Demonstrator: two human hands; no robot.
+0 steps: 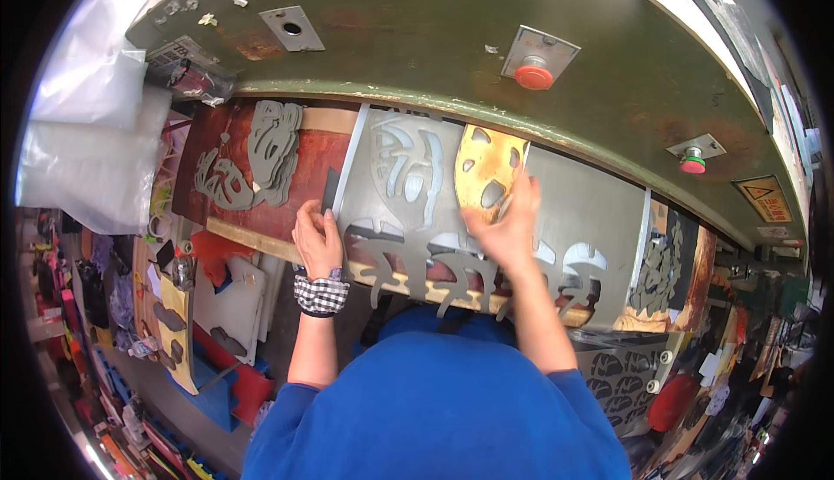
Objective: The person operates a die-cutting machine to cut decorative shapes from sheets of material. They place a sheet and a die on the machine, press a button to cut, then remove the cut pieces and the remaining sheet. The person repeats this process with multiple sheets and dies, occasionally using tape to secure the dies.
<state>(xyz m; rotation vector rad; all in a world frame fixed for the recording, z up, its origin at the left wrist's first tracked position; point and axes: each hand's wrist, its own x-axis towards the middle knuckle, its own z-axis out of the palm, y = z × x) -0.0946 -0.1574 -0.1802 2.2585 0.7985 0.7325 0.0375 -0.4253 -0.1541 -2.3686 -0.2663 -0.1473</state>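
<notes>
My right hand (pixel 511 228) spans the lower end of a yellow mask-shaped cutting die (pixel 488 154), thumb on one side and fingers along the other. The die lies on a grey sheet (pixel 578 198), its holes showing the grey beneath. Left of it, the sheet is cut through with curved openings, and ragged strips hang over the near edge. My left hand (pixel 318 238) is at the sheet's left edge with fingers curled and thumb against them. A small dark strip (pixel 331 189) lies just beyond its fingertips; whether the hand holds anything is hidden.
A green machine beam (pixel 391 54) with a red button (pixel 533 73) and a green button (pixel 692 162) spans the far side. Grey cut pieces (pixel 271 150) are stacked on the red board at left; more scraps (pixel 660 271) lie right. Plastic bags (pixel 95 132) hang far left.
</notes>
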